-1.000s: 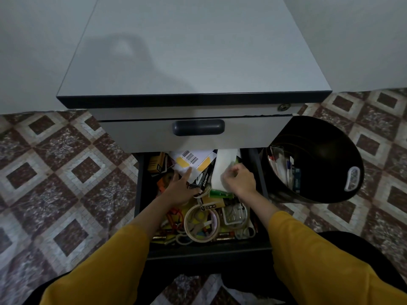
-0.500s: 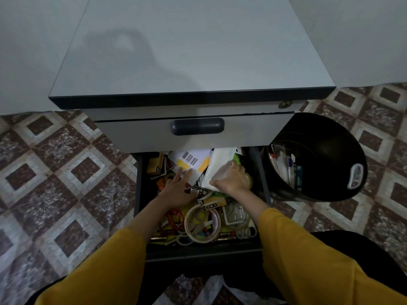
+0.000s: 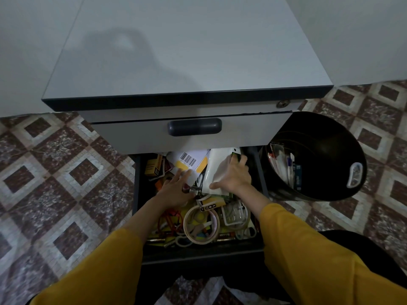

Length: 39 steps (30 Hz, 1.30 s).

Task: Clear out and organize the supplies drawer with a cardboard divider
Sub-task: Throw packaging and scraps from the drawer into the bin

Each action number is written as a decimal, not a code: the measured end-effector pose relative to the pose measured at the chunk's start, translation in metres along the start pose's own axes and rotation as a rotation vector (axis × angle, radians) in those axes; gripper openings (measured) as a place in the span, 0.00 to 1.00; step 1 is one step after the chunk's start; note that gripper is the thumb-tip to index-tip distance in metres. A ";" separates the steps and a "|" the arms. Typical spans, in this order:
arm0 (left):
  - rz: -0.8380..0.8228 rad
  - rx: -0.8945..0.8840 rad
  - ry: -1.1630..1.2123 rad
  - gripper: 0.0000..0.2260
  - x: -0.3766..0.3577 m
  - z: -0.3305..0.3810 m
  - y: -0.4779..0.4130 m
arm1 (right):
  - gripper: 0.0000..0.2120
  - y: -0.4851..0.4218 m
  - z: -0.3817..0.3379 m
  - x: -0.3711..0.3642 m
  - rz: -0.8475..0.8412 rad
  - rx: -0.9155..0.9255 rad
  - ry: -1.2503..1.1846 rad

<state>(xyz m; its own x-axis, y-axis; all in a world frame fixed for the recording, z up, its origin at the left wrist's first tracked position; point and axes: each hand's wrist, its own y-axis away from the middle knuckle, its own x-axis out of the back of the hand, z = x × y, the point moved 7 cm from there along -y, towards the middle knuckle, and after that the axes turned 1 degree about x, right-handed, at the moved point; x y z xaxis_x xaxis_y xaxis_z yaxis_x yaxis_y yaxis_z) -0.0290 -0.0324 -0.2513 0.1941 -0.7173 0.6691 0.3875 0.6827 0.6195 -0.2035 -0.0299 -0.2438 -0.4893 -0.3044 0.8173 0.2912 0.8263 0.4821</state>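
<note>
Reaching into the open drawer (image 3: 137,194), which is pulled out below the closed upper drawer front (image 3: 242,137), both hands work at its far end. The right hand (image 3: 233,178) grasps a white pouch (image 3: 217,166), thumb at its near edge and fingers curled over its far side, where a green item shows under the fingertips. The left hand (image 3: 176,190) lies released, fingers straight, flat on a white-and-yellow barcode packet (image 3: 190,160) to the left of the pouch. At the drawer's far left sits a small yellow box (image 3: 153,167). Nearer its front wall lie a tape roll (image 3: 201,224), a red cord (image 3: 169,219), a clear plastic packet (image 3: 235,214) and batteries (image 3: 226,235), all heaped together and crowding the hands. Just right of the drawer stands a black bin (image 3: 326,150) with packets and pens inside. Patterned floor tiles (image 3: 55,183) lie on both sides of it. The upper drawer front hides the drawer's back part and cuts off the tops of the pouch and the packet. Yellow sleeves (image 3: 308,249) cover its near corners. Much of the clutter is dim and hard to name.
</note>
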 end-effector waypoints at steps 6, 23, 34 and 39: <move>-0.006 0.014 0.016 0.32 0.001 0.000 0.001 | 0.59 -0.007 -0.003 -0.002 -0.134 0.067 -0.044; -0.021 0.017 0.024 0.32 0.002 0.002 0.002 | 0.61 -0.015 0.001 -0.005 -0.150 0.089 -0.053; -0.022 0.022 0.025 0.32 0.002 0.001 0.000 | 0.62 -0.026 0.002 -0.006 -0.211 0.076 -0.190; -0.020 0.028 0.018 0.33 0.001 0.000 0.002 | 0.60 -0.023 0.003 -0.006 -0.207 0.088 -0.146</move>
<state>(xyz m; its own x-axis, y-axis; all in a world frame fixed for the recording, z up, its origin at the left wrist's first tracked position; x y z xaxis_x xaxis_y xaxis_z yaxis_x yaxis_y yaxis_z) -0.0285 -0.0314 -0.2496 0.2031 -0.7331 0.6490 0.3666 0.6716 0.6439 -0.2096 -0.0454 -0.2609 -0.6463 -0.4047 0.6470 0.1035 0.7935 0.5997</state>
